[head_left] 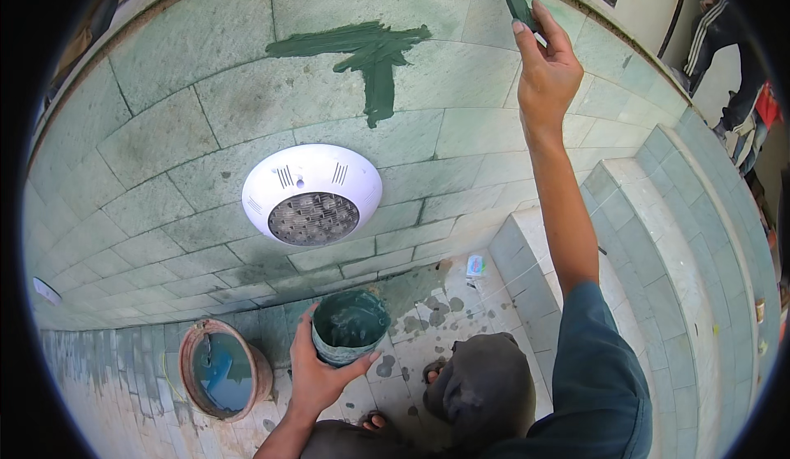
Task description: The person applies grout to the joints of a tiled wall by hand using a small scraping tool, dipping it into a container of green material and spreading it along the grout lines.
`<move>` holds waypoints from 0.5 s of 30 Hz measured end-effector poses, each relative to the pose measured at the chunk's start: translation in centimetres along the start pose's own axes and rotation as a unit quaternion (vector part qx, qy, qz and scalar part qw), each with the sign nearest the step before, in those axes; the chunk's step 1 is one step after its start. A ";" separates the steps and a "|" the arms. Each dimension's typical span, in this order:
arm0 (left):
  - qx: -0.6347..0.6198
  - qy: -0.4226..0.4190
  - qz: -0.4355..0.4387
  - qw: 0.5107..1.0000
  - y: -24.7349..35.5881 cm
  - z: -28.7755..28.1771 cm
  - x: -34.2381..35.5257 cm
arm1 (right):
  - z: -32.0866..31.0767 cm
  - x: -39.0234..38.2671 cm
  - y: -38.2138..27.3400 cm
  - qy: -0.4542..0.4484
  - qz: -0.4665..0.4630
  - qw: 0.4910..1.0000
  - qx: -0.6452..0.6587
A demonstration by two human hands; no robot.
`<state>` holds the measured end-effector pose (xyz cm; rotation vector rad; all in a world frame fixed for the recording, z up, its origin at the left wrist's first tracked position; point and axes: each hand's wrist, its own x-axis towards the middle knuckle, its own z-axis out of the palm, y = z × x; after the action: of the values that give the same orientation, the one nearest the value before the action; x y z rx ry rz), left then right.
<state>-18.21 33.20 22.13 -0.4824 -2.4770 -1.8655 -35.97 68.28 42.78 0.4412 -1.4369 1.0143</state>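
Observation:
My left hand (pixel 319 381) is wrapped round a small round tub (pixel 336 352), its inside coated with dark green paste. Raised at the upper right, my right hand (pixel 547 80) pinches a small flat spreader (pixel 514 0) covered in the same green paste. The spreader is at the upper part of the tiled wall (pixel 461 72); whether it touches the tiles I cannot tell. Left of it, a T-shaped smear of green paste (pixel 374 55) lies over the tile joints. Below the smear, a round white light fixture (pixel 362 175) is mounted on the wall.
A worn bucket (pixel 260 381) with bluish water stands at the lower left. Tiled steps (pixel 658 212) rise on the right. A small packet (pixel 475 266) lies on the splattered floor (pixel 420 360). People's legs (pixel 728 39) show beyond the wall's top edge.

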 end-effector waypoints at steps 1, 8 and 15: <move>-0.011 -0.003 0.004 1.000 0.0 0.0 0.0 | 0.3 0.2 0.4 0.009 -0.031 0.999 -0.034; 0.003 0.002 0.001 1.000 0.0 0.0 -0.2 | 1.9 0.3 2.5 0.010 -0.282 0.915 -0.288; -0.025 -0.009 0.004 1.000 0.0 0.1 -0.1 | 0.3 -2.4 1.2 -0.058 -0.258 0.915 -0.304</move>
<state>-18.09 33.23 22.07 -0.5115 -2.4412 -1.9319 -36.68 67.97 40.17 0.3892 -1.5391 0.0968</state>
